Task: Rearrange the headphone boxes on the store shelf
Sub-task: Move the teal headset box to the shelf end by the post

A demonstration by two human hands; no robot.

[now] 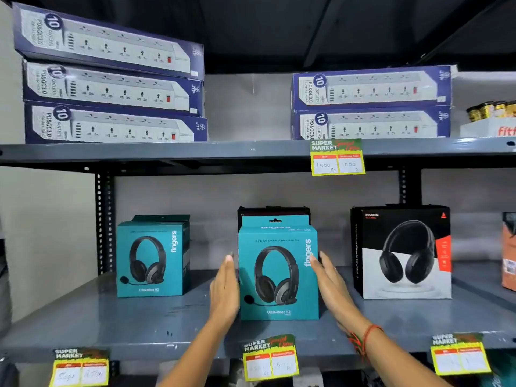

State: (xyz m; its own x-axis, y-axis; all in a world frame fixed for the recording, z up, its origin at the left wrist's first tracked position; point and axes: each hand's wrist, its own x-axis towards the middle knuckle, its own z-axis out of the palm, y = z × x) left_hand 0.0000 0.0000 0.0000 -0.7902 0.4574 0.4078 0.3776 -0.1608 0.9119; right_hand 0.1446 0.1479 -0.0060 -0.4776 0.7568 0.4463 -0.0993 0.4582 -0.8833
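Note:
A teal headphone box [277, 275] stands upright at the middle front of the lower grey shelf [139, 325]. My left hand [224, 291] lies flat against its left side and my right hand [332, 286] flat against its right side, fingers straight, so the box is clasped between the palms. Behind it a dark box [273, 212] shows only its top. A second teal headphone box [152, 258] stands to the left, with another teal box partly hidden behind it. A black and white headphone box [405, 252] stands to the right.
Blue power-strip boxes are stacked on the upper shelf at the left [111, 88] and the right [371, 104]. Yellow price tags [336, 159] hang from both shelf edges. An orange box [508, 252] shows at the far right. A perforated black upright [104, 219] stands at the back left.

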